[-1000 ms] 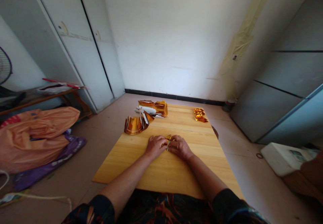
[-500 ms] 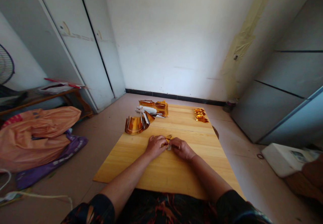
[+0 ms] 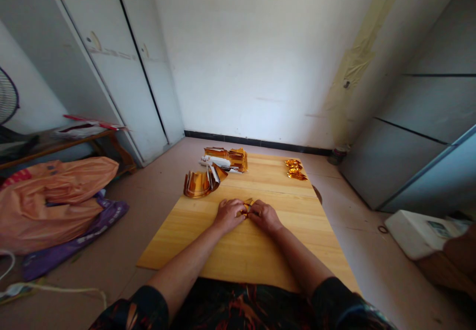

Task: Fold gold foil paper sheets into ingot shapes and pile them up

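Observation:
Between my two hands, at the middle of the wooden table (image 3: 275, 250), is a small piece of gold foil paper (image 3: 248, 201), mostly covered by fingers. My left hand (image 3: 229, 215) pinches its left side, fingers curled. From the other side my right hand (image 3: 266, 216) grips it, fingertips nearly meeting those of the left. Farther back on the left lie curved gold foil sheets (image 3: 197, 185) and a stack of gold foil paper (image 3: 238, 159) with a white roll (image 3: 216, 161) by it. Several folded gold foil pieces (image 3: 296, 171) sit at the back right.
Left of the table, an orange bag (image 3: 63, 191) and a purple bag (image 3: 74, 246) lie on the floor near a cable (image 3: 59, 288). A grey cabinet (image 3: 122, 62) stands behind them. To the right are a white box (image 3: 412, 233) and a grey cabinet-like unit (image 3: 409, 137).
My right hand has shifted slightly, its fingers closing in toward the left hand over the foil paper. The pale patch of paper below the fingertips is now hidden. My left hand stays in place.

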A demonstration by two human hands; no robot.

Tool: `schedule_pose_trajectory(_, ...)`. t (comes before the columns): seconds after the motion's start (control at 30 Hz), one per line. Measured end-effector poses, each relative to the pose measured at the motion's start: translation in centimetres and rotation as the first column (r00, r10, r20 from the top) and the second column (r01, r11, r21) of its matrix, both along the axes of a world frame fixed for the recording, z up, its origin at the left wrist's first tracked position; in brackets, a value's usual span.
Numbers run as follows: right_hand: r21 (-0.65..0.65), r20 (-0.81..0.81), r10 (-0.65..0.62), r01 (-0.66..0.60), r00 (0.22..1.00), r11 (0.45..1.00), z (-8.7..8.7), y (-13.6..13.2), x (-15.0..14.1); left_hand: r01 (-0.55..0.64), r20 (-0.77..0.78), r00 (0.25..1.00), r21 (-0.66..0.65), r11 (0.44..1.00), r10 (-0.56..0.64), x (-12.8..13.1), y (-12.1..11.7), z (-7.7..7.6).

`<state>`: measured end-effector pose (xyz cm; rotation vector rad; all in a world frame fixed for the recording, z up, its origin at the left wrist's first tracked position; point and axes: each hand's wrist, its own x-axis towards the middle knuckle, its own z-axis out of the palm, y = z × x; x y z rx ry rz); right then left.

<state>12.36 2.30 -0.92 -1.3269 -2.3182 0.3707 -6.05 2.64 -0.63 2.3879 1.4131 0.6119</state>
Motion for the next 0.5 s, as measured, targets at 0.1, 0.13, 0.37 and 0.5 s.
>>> schedule_pose_trajectory(0.1,-0.047,0.060,-0.088,0.091,0.994,0.995,0.5,0.0,-0.5,0.002,-0.015,1.000,-0.013,1.000,-0.003,0.0,0.0,0.1)
schedule_pose_trajectory(0.13,-0.063,0.085,-0.108,0.114,0.990,0.992,0.7,0.0,-0.6,0.002,-0.019,1.000,-0.015,1.000,-0.002,0.0,0.0,0.2)
schedule_pose_trajectory(0.37,-0.109,0.199,-0.166,0.190,0.966,0.976,0.7,0.3,-1.2,-0.011,-0.048,0.999,-0.021,1.000,0.010,0.1,0.0,0.1)
schedule_pose_trajectory(0.5,-0.090,0.232,-0.210,0.236,0.950,0.968,0.5,0.4,-1.5,-0.015,-0.026,1.000,-0.003,1.000,0.015,0.1,0.1,-0.2)
